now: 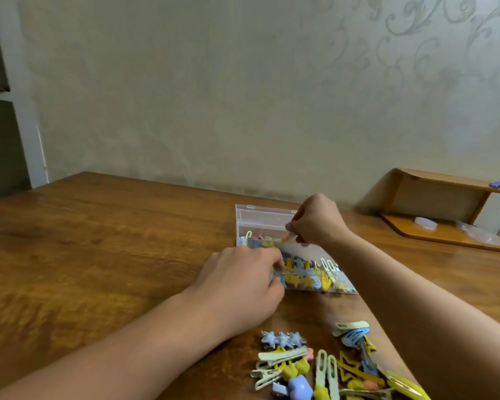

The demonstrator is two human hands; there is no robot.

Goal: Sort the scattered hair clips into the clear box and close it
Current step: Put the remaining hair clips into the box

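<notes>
The clear box (315, 285) lies open on the wooden table (104, 241), its lid (260, 216) standing up at the far side. Several yellow, blue and green hair clips fill it. My left hand (243, 287) rests at the box's near left corner, fingers curled on its edge or on a clip there; which one is hidden. My right hand (315, 220) hovers over the far part of the box and pinches a small pinkish clip (288, 237). A pile of loose hair clips (324, 368) lies near me, between my forearms.
A low wooden shelf (445, 209) stands at the back right against the wall, with a white round thing (426, 223) and a clear plastic bag (482, 233) on its base and a purple clip (497, 184) on top. Bare tabletop spreads to the left.
</notes>
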